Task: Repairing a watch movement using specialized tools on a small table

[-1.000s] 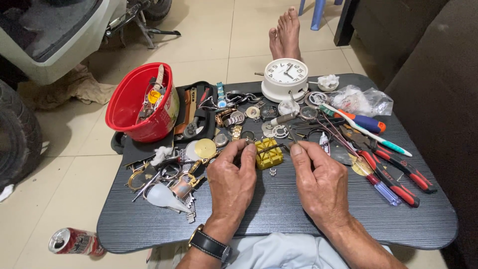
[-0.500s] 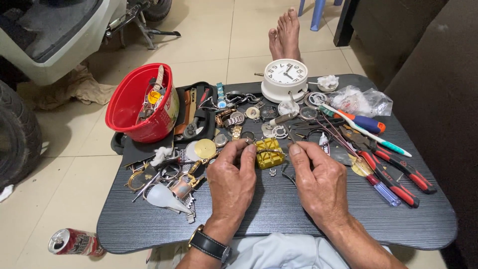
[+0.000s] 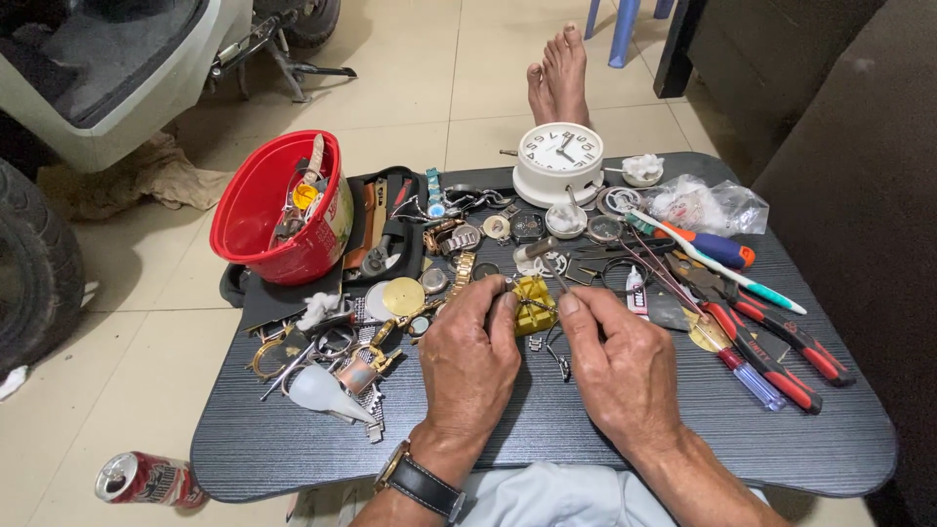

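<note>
A small yellow block-shaped holder [image 3: 534, 304] sits on the dark tray table [image 3: 547, 434], with a small metal part on top. My left hand [image 3: 470, 361], a dark watch on its wrist, rests at the holder's left side with the fingertips touching it. My right hand [image 3: 621, 369] is at the holder's right, fingers pinched on a thin metal tool whose tip reaches the holder. Both palms face down on the table.
A red bowl [image 3: 256, 220] of parts stands at the back left, a white clock [image 3: 559, 156] at the back. Red-handled pliers [image 3: 781, 337], screwdrivers, a toothbrush [image 3: 732, 265] and a plastic bag lie right. Watch parts crowd the left. A drink can [image 3: 146, 478] lies on the floor; bare feet [image 3: 558, 73] show beyond.
Both hands have closed in a little on the yellow holder; the fingertips sit nearer its top than a second ago. Nothing else on the table has moved.
</note>
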